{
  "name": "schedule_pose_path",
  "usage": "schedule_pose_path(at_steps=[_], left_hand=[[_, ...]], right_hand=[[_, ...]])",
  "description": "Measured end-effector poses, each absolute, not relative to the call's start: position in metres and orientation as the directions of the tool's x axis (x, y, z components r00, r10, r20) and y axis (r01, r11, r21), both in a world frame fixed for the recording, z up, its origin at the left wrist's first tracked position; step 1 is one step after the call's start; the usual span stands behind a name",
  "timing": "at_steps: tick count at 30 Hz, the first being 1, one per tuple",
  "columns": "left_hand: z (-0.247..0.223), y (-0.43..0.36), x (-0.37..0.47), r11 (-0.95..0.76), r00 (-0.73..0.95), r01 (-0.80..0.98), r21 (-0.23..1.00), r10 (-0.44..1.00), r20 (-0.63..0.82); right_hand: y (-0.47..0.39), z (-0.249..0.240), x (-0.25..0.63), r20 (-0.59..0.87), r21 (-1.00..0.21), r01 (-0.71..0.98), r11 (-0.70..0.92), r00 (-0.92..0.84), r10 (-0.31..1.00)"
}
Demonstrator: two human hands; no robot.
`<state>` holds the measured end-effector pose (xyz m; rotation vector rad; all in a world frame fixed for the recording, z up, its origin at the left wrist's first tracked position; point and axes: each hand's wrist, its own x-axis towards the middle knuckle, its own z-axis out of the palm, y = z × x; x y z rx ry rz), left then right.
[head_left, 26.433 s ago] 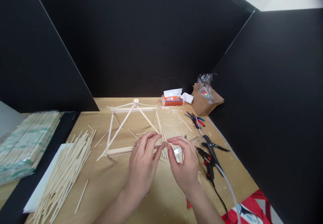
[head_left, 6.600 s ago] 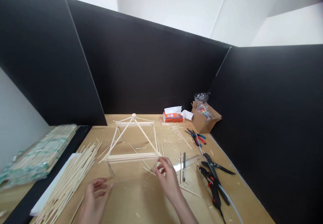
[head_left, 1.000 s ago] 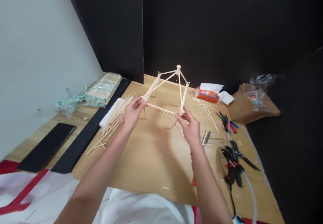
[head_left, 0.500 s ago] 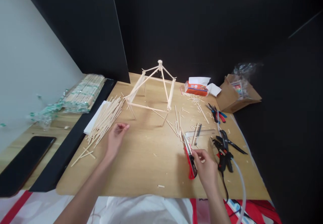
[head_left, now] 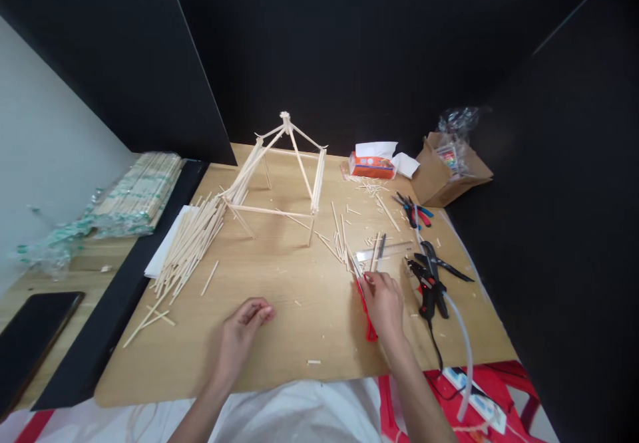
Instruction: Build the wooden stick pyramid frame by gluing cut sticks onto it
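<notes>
My right hand (head_left: 383,304) is closed round a red utility knife (head_left: 370,330), whose metal blade points away from me toward loose sticks. The hand covers much of its handle. My left hand (head_left: 244,333) hovers over the front middle of the table, thumb and fingertips pressed together with nothing visible between them. Beyond both hands stands a frame of thin wooden sticks (head_left: 300,167), with slanted sticks meeting at a peak. A pile of loose sticks (head_left: 192,247) lies at the left on white paper, and a single stick (head_left: 210,278) is beside it.
A glue gun (head_left: 428,293), black-handled pliers (head_left: 446,267) and red-blue pliers (head_left: 414,210) lie at the right. A ruler (head_left: 399,248), tissue pack (head_left: 372,165) and paper bag (head_left: 439,177) are farther back. Packed sticks (head_left: 140,190) and a phone (head_left: 37,320) are at the left.
My left hand has moved away from the stick pile, toward the front middle. My right hand has come further over the knife, which now sits lower toward the table. The view has shifted.
</notes>
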<state>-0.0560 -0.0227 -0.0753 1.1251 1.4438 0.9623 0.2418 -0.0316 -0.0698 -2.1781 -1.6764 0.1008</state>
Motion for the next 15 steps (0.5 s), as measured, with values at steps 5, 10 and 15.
schedule_pose_path(at_steps=[5, 10, 15], left_hand=[[-0.076, -0.025, -0.051, 0.234, 0.044, 0.197, 0.952, 0.968, -0.247], [-0.08, -0.027, -0.043, 0.216, 0.065, 0.222, 0.951, 0.97, -0.236], [-0.079, -0.025, -0.035, 0.194, 0.105, 0.228, 0.954, 0.969, -0.222]], right_hand=[[-0.022, -0.076, 0.242, 0.183, -0.326, 0.923, -0.206, 0.276, 0.944], [-0.022, -0.072, 0.242, 0.199, -0.353, 0.9, -0.255, 0.339, 0.92], [-0.026, -0.059, 0.252, 0.195, -0.487, 0.812, -0.32, 0.458, 0.867]])
